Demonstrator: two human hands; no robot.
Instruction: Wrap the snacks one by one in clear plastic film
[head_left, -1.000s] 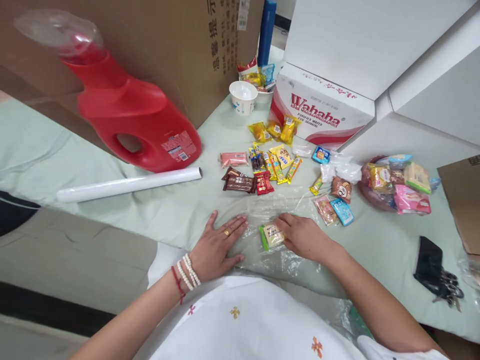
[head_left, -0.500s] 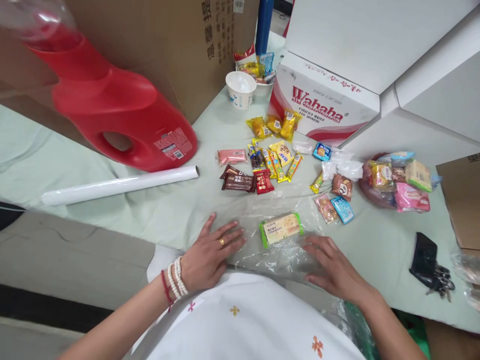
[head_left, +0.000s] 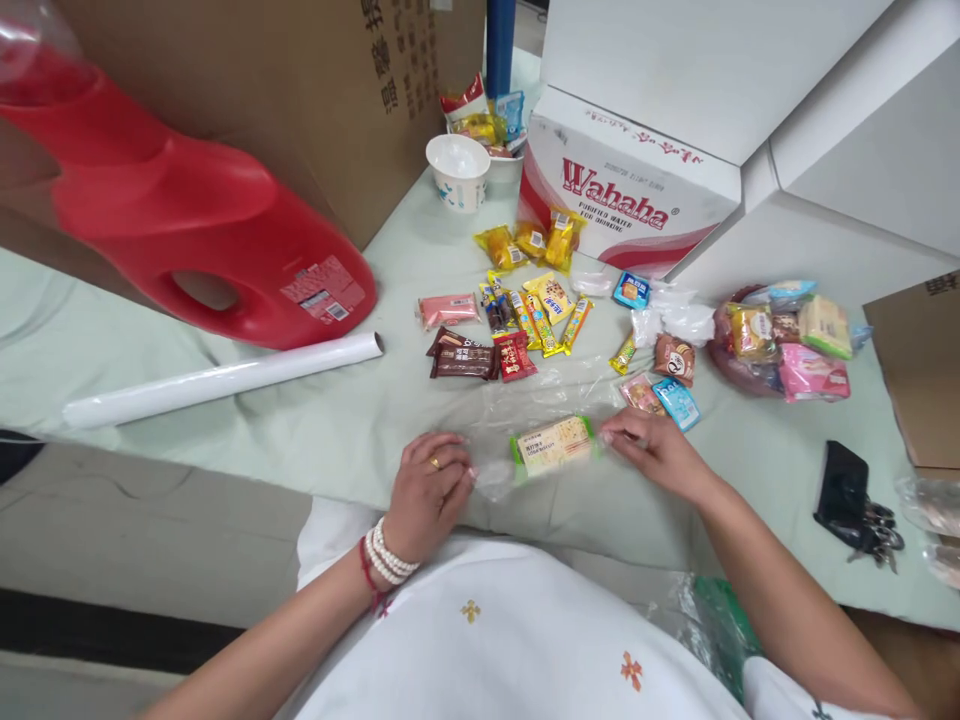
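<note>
A biscuit packet (head_left: 555,447) with green ends and a cream-coloured face lies in front of me, between my hands. Under and around it is clear plastic film (head_left: 491,482); whether it is a sheet or a bag I cannot tell. My left hand (head_left: 431,490), wearing a ring and bracelets, pinches the film's near edge left of the packet. To the packet's right, my right hand (head_left: 652,450) has its thumb and fingers closed on the film, close to the green end. Beyond the film lie a brown wafer packet (head_left: 465,360) and a red packet (head_left: 516,357).
A red jug (head_left: 225,230) and a white roll (head_left: 225,380) are at left. Behind the snacks stand a paper cup (head_left: 459,175) and a Wahaha box (head_left: 630,190). A filled snack bowl (head_left: 724,355) and a black pouch with keys (head_left: 841,490) are at right.
Both hands lay spread on the film; now their fingers have closed on it. My right hand has moved up, and the film's near edge is folded up towards the packet.
</note>
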